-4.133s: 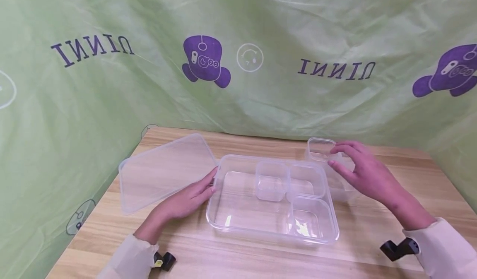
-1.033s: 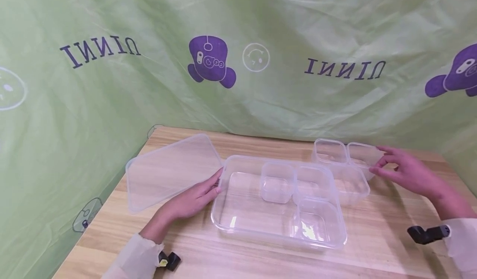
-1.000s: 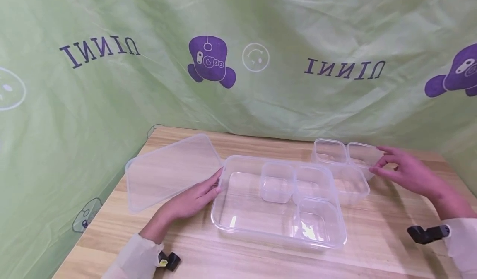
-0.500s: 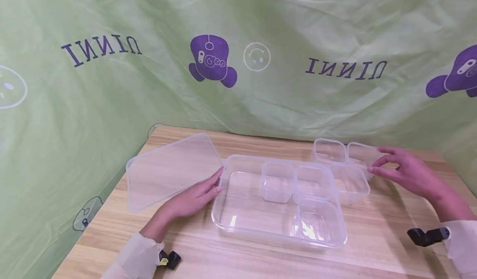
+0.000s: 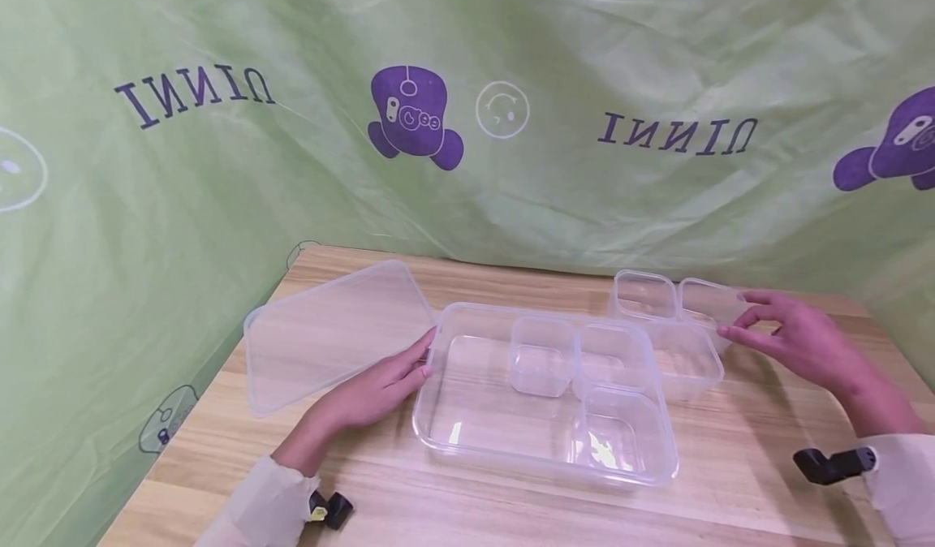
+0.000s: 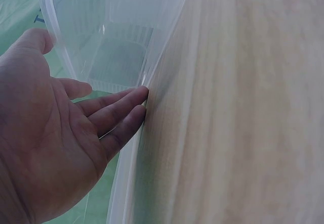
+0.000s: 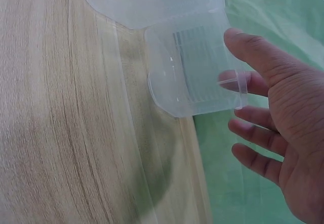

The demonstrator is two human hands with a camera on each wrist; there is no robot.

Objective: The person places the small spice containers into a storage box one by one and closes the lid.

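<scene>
In the head view, my left hand (image 5: 371, 393) rests its outstretched fingers against the left wall of a large clear plastic box (image 5: 482, 458). Three small clear containers sit inside its right part: one at the back (image 5: 542, 360), one in the back right corner (image 5: 609, 356), one at the front right (image 5: 621, 441). Beyond the box, my right hand (image 5: 807, 340) holds the right end of another small clear container (image 5: 712, 299) between thumb and index finger. Its other fingers spread loosely in the right wrist view. A matching container (image 5: 646, 295) adjoins it on the left.
A flat translucent lid (image 5: 336, 336) lies left of the box, near its wall. Another clear container (image 5: 687, 360) stands against the box's right back side. Behind the wooden table (image 5: 467, 514) hangs a green printed curtain (image 5: 555, 198).
Since the oldest frame, my right hand has shifted right, from over the back containers to the right-hand one's end. My left hand stays at the box. Over the last second, little has changed.
</scene>
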